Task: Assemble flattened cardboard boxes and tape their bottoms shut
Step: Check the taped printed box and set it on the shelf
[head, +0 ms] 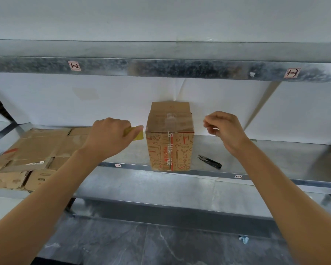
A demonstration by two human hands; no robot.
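Steel shelf (275, 159): box (170, 150) between left grip (107, 138), right grip (225, 129); tape (138, 134) spans.

Matt brown cardboard box (170, 148) with glossy clear tape (170, 119) stands on a dull, mottled galvanised metal shelf (256, 153).

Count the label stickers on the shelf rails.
4. Upper rail: the 1-2 label at left, the 1-3 label at right. Lower rail: a small label left of the box, a second label right of it. More may sit offscreen.
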